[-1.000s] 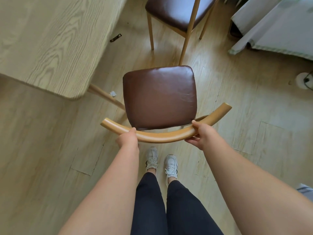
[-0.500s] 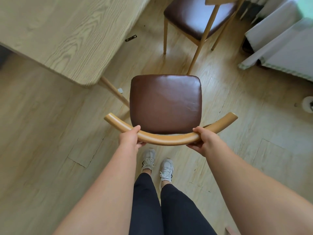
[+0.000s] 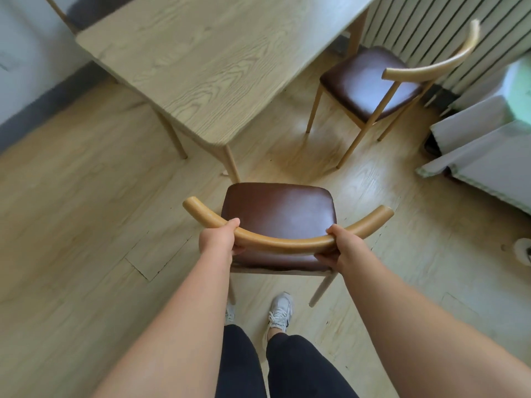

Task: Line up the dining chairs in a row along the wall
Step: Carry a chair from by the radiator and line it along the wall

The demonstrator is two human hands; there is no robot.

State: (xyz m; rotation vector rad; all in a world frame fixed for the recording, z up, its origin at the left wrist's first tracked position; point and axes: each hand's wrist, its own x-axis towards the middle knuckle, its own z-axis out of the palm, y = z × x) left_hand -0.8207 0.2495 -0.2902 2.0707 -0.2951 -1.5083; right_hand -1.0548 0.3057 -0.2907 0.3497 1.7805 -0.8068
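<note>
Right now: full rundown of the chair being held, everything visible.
The held chair has a glossy dark brown padded seat, leather-like, and a curved light wood backrest rail. The left hand and right hand grip that rail near its two ends. Pale legs show below. It appears upright, just off the wooden table's near corner. Whether its legs touch the floor is unclear.

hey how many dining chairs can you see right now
3. One chair is held by its backrest in the left hand and right hand. A second chair stands by the radiator. A third chair, mostly hidden, sits behind the table.
</note>
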